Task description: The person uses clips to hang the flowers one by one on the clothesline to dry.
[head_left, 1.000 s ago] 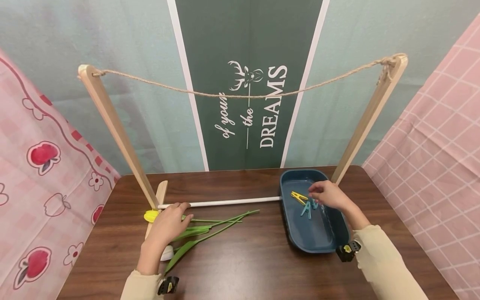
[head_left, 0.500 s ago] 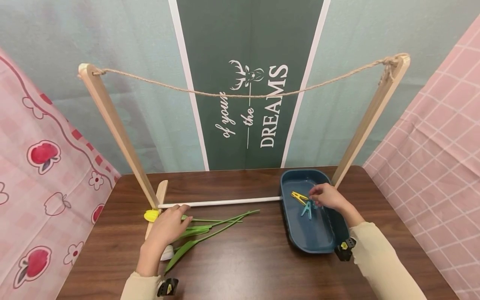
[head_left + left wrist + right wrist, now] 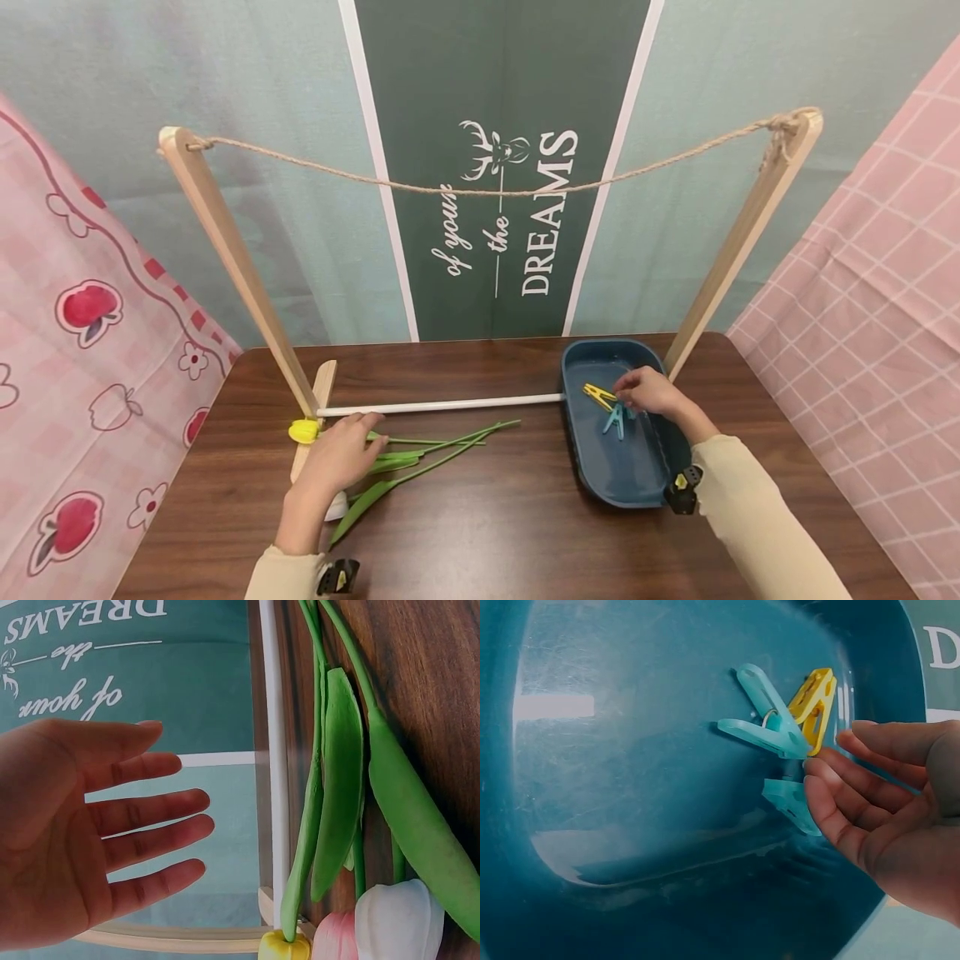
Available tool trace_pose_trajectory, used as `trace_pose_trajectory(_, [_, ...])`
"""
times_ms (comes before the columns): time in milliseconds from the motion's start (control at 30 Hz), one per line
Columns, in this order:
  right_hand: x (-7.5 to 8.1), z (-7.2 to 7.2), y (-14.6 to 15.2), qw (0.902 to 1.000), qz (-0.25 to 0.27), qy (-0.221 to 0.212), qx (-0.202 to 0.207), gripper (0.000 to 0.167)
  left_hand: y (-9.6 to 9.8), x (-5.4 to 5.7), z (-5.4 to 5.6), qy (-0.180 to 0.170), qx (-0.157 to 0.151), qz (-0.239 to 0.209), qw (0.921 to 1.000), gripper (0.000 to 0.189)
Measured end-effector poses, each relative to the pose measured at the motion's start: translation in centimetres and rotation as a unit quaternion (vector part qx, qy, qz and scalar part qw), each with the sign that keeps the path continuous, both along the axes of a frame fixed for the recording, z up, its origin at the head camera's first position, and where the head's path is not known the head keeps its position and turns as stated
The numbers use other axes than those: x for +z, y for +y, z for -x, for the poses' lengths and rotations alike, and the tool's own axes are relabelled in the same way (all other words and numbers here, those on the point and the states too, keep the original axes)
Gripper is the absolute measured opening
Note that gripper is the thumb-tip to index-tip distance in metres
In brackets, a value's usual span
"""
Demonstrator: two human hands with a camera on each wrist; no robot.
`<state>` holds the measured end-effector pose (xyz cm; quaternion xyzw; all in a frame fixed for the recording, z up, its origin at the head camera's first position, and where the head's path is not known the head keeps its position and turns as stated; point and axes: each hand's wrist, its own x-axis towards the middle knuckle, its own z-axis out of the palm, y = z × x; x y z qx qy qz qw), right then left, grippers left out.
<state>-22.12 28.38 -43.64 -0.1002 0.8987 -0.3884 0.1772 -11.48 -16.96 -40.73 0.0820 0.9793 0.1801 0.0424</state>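
Note:
My right hand (image 3: 649, 392) hovers in the blue tub (image 3: 626, 483), fingers loosely bent and nothing between them. In the right wrist view its fingertips are right at the clothespins: a yellow one (image 3: 814, 705), a teal one (image 3: 769, 724) beside it, and another teal one (image 3: 791, 804) partly hidden behind the fingers. My left hand (image 3: 343, 457) is held over the flowers with fingers spread and nothing in it. Below it lie artificial tulips with yellow (image 3: 285, 947), pink (image 3: 336, 937) and white (image 3: 401, 919) heads and long green leaves (image 3: 341, 780).
A wooden frame stands on the brown table (image 3: 480, 533), with a left post (image 3: 232, 258), a right post (image 3: 742, 242) and a white crossbar (image 3: 465, 404) low down. A twine rope (image 3: 495, 193) sags between the post tops. Patterned curtains (image 3: 82, 333) enclose the table.
My right hand has shifted slightly left over the clothespins, and its wrist has come a little inward. My left hand has stayed almost still. The clothespins and tulips have not moved.

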Motion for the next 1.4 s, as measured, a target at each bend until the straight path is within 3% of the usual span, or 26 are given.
trace_pose_trajectory(467, [-0.44,0.07,-0.22,0.9994,-0.027,-0.015,0.013,0.02,0.48,-0.36,0.05,-0.01,-0.004,-0.011,0.9999,0.035])
trace_pose_trajectory(1400, [-0.45,-0.18,0.12,0.9989,-0.042,0.013,0.018,0.019,0.73,-0.56,-0.18,-0.022,-0.013,-0.03,0.9992,0.036])
